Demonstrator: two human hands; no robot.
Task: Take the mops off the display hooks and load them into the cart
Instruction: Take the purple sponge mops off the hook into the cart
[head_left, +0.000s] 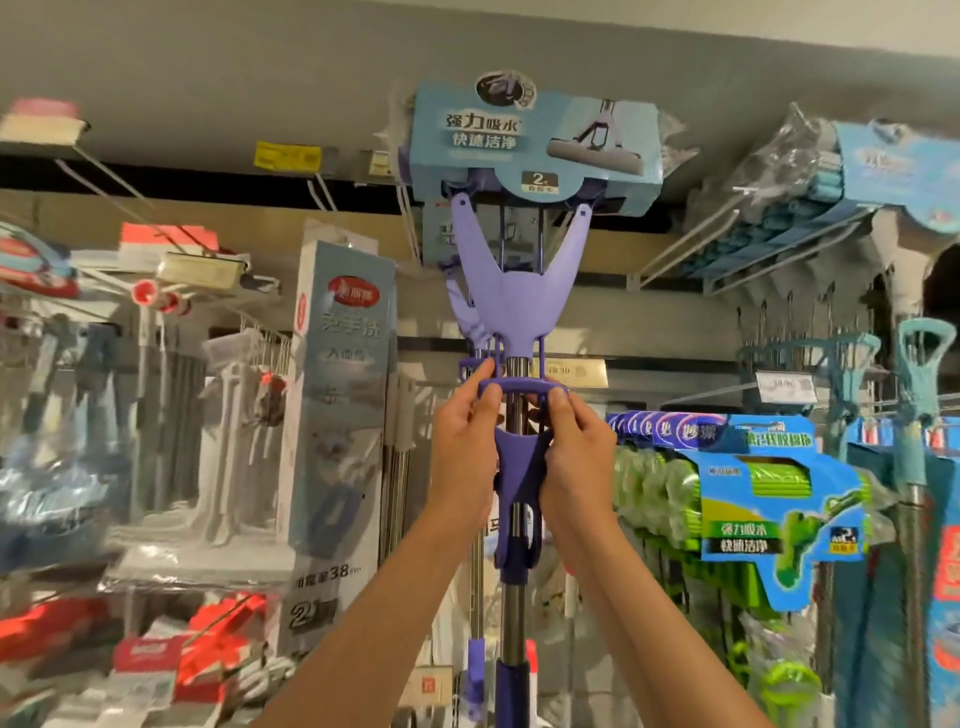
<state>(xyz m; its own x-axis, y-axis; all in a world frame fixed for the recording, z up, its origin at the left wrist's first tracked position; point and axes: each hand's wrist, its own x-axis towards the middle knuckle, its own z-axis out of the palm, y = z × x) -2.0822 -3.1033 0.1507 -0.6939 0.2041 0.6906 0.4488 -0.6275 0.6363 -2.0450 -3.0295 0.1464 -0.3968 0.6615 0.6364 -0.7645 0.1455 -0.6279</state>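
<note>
1. My left hand (464, 441) and right hand (575, 447) are both closed round the squeeze handle (521, 387) of the purple sponge mop (514, 291), fingers pinching its crossbar from either side.
2. I judge it light but top-heavy: stiff steel pole (514, 613), rigid plastic yoke, soft boxed head (535, 150). Holding near the yoke should steady it.
3. It hangs at the display's 12 o'clock, long axis vertical, head up, grip down toward 6.

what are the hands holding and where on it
Both hands, left and right, grip the purple mop by its squeeze-lever handle on the pole, just below the forked head.
</note>
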